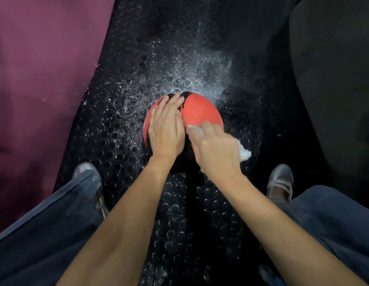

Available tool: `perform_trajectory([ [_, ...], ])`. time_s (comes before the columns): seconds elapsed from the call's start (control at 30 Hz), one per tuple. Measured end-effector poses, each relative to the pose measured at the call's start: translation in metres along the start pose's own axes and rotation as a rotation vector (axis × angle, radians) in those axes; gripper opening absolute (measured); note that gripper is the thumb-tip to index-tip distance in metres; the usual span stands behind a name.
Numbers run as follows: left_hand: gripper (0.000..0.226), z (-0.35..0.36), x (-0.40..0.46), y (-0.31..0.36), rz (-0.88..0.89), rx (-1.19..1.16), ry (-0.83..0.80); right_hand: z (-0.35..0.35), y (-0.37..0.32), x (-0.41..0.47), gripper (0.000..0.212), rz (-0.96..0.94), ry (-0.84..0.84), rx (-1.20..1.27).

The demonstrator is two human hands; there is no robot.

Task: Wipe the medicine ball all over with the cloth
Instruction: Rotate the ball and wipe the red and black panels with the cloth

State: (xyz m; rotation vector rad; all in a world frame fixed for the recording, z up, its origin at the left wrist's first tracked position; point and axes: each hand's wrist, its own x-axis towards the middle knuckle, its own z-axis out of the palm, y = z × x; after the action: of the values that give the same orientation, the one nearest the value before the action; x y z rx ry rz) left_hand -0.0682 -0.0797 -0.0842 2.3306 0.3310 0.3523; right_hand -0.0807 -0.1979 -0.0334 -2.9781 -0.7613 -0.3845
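Black studded rubber mat (138, 58), wet-speckled; red-and-black rubber medicine ball (200, 112) ahead. Left hand (167, 129) flat on top, steadying; right hand (216, 149) grips white cloth (244, 151), probably wiping near side.

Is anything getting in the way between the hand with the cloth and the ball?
Nothing visible does. The right hand holds the white cloth directly against the near side of the ball. The left hand lies flat on the ball's top beside it, covering that patch but not blocking the cloth.
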Motion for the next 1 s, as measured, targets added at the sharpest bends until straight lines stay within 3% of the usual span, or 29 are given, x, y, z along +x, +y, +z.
perform_trajectory([
  [0.2, 0.045, 0.002, -0.005, -0.002, 0.030, 0.003, 0.004, 0.008, 0.001, 0.036, 0.013, 0.002, 0.089, -0.013],
  [0.37, 0.047, -0.005, -0.006, -0.011, 0.026, -0.009, -0.024, 0.007, -0.002, -0.004, 0.007, 0.019, 0.043, 0.045],
  [0.47, 0.045, -0.009, -0.015, -0.018, 0.052, -0.018, -0.038, 0.002, 0.010, 0.009, 0.012, 0.321, 0.010, 0.359],
  [0.53, 0.044, -0.015, -0.023, -0.023, 0.064, -0.015, -0.037, 0.006, 0.016, 0.020, 0.020, 0.500, -0.102, 0.468],
  [0.67, 0.040, -0.026, -0.023, -0.018, -0.012, -0.029, 0.011, 0.013, 0.011, 0.020, 0.022, 0.385, -0.160, 0.430],
  [0.77, 0.046, -0.025, -0.013, -0.009, -0.061, 0.052, -0.050, 0.010, 0.001, 0.023, 0.022, 0.339, -0.176, 0.421],
  [1.0, 0.052, -0.034, -0.029, -0.029, -0.092, -0.012, -0.026, 0.002, -0.021, 0.007, 0.006, 0.111, -0.158, 0.223],
])
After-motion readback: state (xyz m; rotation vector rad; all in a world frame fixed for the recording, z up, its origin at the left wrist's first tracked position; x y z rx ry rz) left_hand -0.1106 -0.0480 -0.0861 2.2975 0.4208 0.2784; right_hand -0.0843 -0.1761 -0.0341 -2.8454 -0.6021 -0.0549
